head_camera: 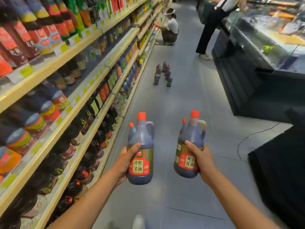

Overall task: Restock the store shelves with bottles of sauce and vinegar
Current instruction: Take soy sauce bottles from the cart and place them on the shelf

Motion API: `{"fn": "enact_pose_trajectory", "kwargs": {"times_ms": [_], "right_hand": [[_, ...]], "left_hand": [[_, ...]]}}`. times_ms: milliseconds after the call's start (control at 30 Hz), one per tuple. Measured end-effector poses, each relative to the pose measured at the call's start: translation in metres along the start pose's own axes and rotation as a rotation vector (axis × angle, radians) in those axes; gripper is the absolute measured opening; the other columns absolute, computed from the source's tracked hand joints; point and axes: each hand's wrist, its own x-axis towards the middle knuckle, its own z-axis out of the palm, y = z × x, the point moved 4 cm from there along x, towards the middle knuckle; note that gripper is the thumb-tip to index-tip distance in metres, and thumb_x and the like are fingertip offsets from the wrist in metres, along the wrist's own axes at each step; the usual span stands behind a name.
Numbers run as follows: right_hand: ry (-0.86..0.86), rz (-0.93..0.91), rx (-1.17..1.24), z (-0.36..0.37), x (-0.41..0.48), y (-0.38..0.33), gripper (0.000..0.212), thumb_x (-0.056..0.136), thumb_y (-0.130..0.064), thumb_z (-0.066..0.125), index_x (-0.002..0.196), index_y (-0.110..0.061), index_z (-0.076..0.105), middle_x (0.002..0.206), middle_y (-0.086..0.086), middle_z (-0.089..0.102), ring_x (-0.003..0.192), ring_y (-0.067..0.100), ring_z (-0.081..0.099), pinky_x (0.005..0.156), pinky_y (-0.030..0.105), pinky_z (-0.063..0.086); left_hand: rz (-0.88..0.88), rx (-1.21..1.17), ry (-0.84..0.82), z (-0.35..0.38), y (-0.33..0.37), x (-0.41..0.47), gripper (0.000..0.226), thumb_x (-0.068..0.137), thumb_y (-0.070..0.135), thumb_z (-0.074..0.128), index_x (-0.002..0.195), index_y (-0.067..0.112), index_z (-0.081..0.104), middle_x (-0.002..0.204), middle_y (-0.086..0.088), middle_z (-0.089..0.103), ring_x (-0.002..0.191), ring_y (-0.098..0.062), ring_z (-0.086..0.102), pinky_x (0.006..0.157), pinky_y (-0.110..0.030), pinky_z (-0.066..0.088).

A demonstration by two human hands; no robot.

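I hold two dark soy sauce jugs upright over the aisle floor, each with a red cap, a small side spout and a red and gold label. My left hand (127,160) grips the left sauce jug (142,146) around its body. My right hand (202,160) grips the right sauce jug (189,146) from its right side. The shelves (71,47) run along my left, packed with dark sauce and vinegar bottles. Farther down the aisle, several more sauce bottles (162,74) stand in two short rows on the floor.
A dark chilled counter (247,76) lines the right side, with a black object (280,171) near my right arm and a thin cable (250,138) on the floor. One person crouches (170,28) at the far shelves; another stands (212,25) at the counter.
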Motion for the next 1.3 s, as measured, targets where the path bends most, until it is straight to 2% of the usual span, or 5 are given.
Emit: {"fn": "enact_pose_trajectory", "kwargs": {"times_ms": [433,633,800,933,1300], "right_hand": [[0.077,-0.004,0.023,0.0,0.151,-0.033,0.048,0.072,-0.031,0.077,0.117,-0.02,0.063,0.104,0.012,0.077,0.083,0.024,0.077,0.063,0.03,0.061],[0.044,0.003,-0.013,-0.011,0.251,-0.052,0.059,0.068,-0.036,0.08,0.122,-0.019,0.062,0.106,0.011,0.077,0.089,0.028,0.077,0.067,0.034,0.061],[-0.026,0.028,-0.062,-0.011,0.337,-0.072,0.069,0.068,-0.039,0.082,0.129,-0.016,0.06,0.112,0.013,0.075,0.097,0.033,0.075,0.084,0.049,0.062],[-0.053,0.032,-0.102,0.0,0.392,-0.086,0.072,0.066,-0.046,0.087,0.128,-0.02,0.06,0.109,0.007,0.077,0.093,0.027,0.076,0.074,0.04,0.062],[-0.09,0.057,-0.133,0.072,0.512,-0.112,0.075,0.057,-0.052,0.087,0.122,-0.026,0.061,0.104,0.004,0.078,0.089,0.024,0.077,0.071,0.038,0.062]], "left_hand": [[-0.016,0.021,-0.081,0.03,0.052,0.167,0.119,0.039,0.068,0.096,0.135,0.013,0.054,0.104,-0.016,0.077,0.09,-0.029,0.076,0.074,-0.039,0.062],[0.005,0.001,-0.029,0.049,0.075,0.254,0.111,0.047,0.067,0.095,0.136,0.016,0.055,0.106,-0.015,0.077,0.091,-0.029,0.077,0.073,-0.037,0.062],[0.019,-0.027,0.019,0.061,0.092,0.311,0.098,0.055,0.066,0.093,0.135,0.023,0.057,0.11,-0.014,0.076,0.096,-0.029,0.076,0.075,-0.037,0.062],[0.013,-0.029,0.08,0.06,0.105,0.348,0.101,0.055,0.068,0.091,0.137,0.022,0.054,0.11,-0.013,0.077,0.096,-0.03,0.077,0.075,-0.037,0.062],[0.066,-0.107,0.175,0.007,0.162,0.462,0.119,0.048,0.065,0.094,0.146,0.016,0.048,0.118,-0.017,0.074,0.101,-0.032,0.075,0.077,-0.04,0.061]]}}
